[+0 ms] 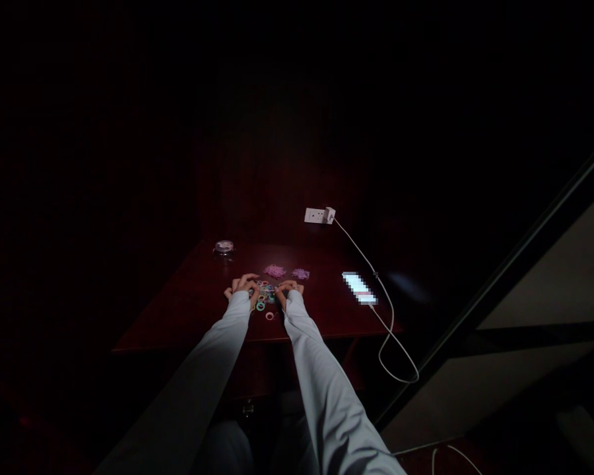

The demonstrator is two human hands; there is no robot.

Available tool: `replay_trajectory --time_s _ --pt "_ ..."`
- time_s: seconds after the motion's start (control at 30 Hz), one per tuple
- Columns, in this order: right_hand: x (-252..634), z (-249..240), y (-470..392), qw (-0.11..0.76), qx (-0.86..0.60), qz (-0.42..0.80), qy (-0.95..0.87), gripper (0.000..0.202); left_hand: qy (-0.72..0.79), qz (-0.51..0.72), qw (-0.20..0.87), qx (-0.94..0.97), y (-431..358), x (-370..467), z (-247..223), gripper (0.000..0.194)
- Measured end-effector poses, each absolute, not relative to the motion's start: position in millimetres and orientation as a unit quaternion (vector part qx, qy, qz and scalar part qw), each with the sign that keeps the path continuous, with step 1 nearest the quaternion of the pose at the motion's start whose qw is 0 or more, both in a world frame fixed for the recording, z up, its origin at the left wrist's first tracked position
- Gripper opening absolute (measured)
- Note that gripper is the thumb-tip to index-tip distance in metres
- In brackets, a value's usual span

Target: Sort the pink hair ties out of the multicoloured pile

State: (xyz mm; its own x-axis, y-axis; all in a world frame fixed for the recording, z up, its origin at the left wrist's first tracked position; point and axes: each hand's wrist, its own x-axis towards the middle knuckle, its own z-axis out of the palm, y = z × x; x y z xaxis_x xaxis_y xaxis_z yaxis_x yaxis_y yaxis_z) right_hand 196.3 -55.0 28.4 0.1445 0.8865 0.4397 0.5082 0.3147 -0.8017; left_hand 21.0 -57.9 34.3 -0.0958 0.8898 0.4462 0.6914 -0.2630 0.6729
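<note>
A mixed pile of small coloured rings that look like hair ties lies on the dark red table, between my hands. My left hand is at the pile's left side, with fingers bent and the thumb drawn in towards them. On the right side, my right hand has its thumb and fingers pinched together at the pile's edge. Whatever the fingertips hold is too small and dim to make out. One pink hair tie lies apart, nearer the front edge. Beyond my hands are a pink heap of thin bands and a purple heap.
At the back left stands a small round clear container. A lit phone lies to the right, its white cable looping past the table edge up to a charger in the wall socket. Surroundings are very dark.
</note>
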Motion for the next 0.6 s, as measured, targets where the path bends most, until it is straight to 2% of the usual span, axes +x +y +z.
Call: replay_trajectory --time_s 0.27,0.6 --pt "197 25 -50 0.549 -0.565 0.179 -0.589 0.026 0.639 0.449 0.103 0.616 -46 17 26 0.024" --pt "197 21 -48 0.531 -0.565 0.172 -0.607 0.023 0.604 0.407 0.113 0.676 -43 21 17 0.016"
